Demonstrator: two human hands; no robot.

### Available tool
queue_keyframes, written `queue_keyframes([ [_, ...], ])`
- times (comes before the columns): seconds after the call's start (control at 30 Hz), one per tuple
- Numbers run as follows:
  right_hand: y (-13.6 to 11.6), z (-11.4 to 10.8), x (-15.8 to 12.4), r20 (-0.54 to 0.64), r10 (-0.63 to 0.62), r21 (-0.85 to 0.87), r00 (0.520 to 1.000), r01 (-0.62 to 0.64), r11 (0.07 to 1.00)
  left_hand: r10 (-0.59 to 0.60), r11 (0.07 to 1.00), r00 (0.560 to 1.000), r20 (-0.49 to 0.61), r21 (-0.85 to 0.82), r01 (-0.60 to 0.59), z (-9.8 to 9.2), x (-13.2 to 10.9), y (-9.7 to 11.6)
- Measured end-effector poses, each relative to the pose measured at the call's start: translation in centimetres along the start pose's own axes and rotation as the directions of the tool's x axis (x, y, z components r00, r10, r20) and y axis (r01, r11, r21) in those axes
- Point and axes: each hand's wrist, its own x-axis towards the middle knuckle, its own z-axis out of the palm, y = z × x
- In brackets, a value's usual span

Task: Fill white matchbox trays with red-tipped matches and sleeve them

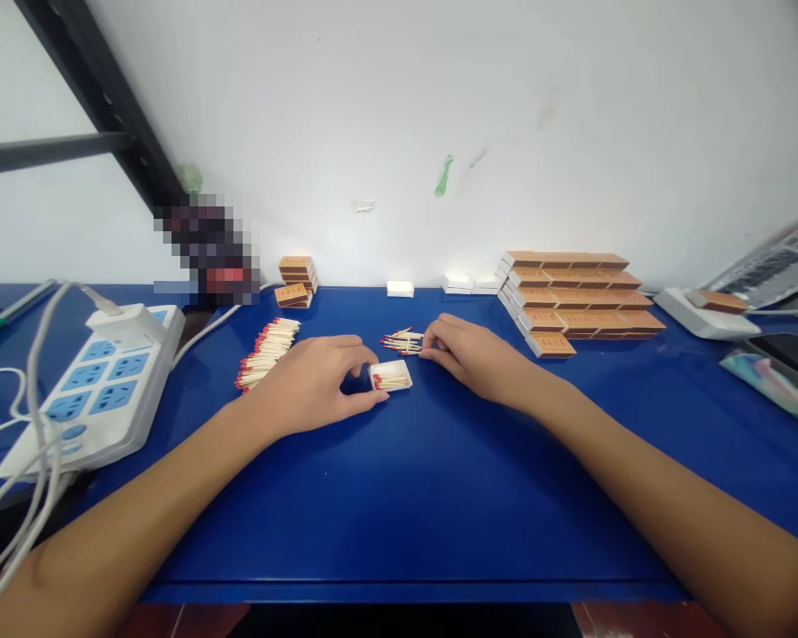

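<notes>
My left hand [319, 381] curves round the left end of a small white matchbox tray [404, 373], thumb at its near side and fingers at its far side. Inside the tray lie several red-tipped matches [391, 382]. Just behind it is a small loose pile of matches [402, 341], heads mostly to the left. My right hand [462, 350] has its thumb and fingers pinched together at the right end of that pile, on the match ends. A larger heap of matches [269, 350] lies beyond my left hand, which partly hides it.
Brown matchboxes are stacked [578, 297] at the back right, with a smaller stack [296, 270] at the back left. White trays [472, 283] stand along the wall. A power strip [106, 381] with cables is at the left. A white device [698, 315] and a phone [791, 354] lie at the right.
</notes>
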Motion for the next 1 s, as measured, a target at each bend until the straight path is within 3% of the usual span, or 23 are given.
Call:
queue_keyframes([
  [0.6,0.9,0.1,-0.1,0.005,-0.026,0.053,1.000,0.026,0.998,-0.007,1.000,1.000,0.008,-0.002,0.007,-0.1,0.1,0.1],
  [0.9,-1.4,-1.2,-0.9,-0.091,-0.082,0.063,0.992,0.088,0.994,0.001,1.000,1.000,-0.003,-0.011,-0.001,0.0,0.1,0.1],
  [1.0,-2.5,-1.4,-1.2,-0.074,-0.109,0.106,0.991,0.116,0.988,-0.001,1.000,1.000,-0.014,-0.010,0.001,0.0,0.0,0.0],
])
